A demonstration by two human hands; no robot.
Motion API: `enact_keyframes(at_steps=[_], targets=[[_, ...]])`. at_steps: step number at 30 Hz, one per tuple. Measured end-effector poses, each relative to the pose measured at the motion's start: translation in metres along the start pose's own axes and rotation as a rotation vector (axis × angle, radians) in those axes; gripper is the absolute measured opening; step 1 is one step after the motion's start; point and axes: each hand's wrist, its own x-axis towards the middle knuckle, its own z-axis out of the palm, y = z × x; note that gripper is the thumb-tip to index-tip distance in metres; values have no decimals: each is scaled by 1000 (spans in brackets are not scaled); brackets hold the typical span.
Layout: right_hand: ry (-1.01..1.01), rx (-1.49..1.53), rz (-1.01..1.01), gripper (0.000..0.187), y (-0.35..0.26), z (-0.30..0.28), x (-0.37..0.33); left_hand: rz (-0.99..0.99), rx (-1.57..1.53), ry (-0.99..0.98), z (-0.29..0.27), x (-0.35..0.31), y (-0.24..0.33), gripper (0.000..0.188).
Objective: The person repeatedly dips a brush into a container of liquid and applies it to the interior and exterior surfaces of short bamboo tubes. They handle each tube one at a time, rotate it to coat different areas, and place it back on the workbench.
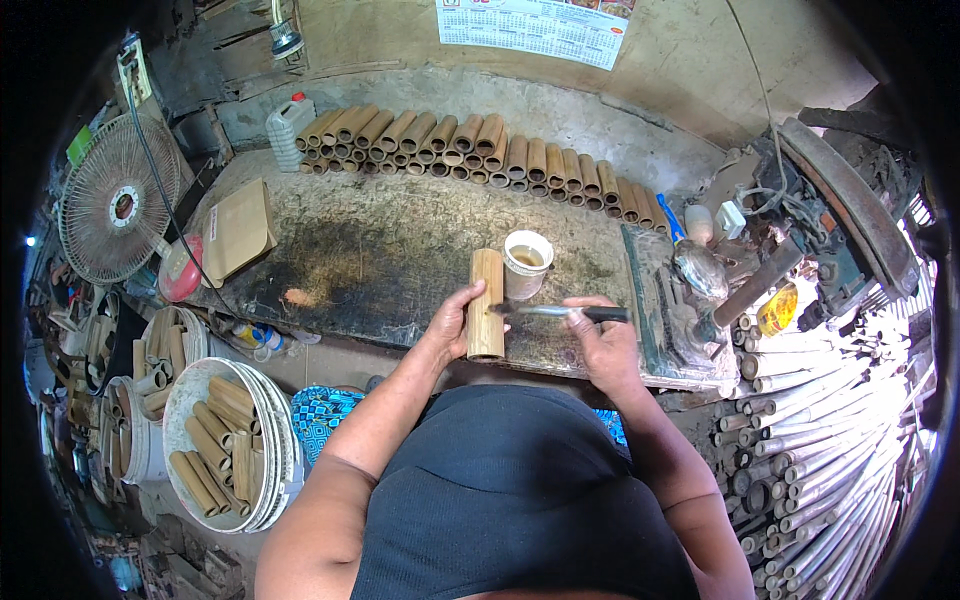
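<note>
Near the front edge of the workbench (400, 210), my left hand (450, 320) is closed around a short bamboo tube (486, 275), held upright with its open end toward me. My right hand (606, 342) pinches a slim brush-like tool (548, 311) with a black handle and silver front part. Its dark tip meets the side of the tube, though the bristles are too small to make out. Just behind the tool stands a white plastic cup (523, 285) with brownish liquid inside.
Bamboo tubes (430, 135) lie stacked along the bench's back. A fan (122, 205), cardboard piece (238, 230) and white jug (284, 140) are left. A white bucket (285, 450) of tubes stands lower left. Long poles (830, 450) and a dark metal machine (850, 210) fill the right.
</note>
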Motion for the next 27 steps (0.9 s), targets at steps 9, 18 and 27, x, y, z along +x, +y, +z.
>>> enact_keyframes(at_steps=[9,18,27], targets=[[134,108,-35,20,14,-16,16,-44,-103,-117,0,-2,2,52],[168,183,-20,20,21,-10,22,-38,-220,-216,2,-3,2,55],[133,160,-49,20,18,2,31,-28,-204,-234,3,-5,2,54]])
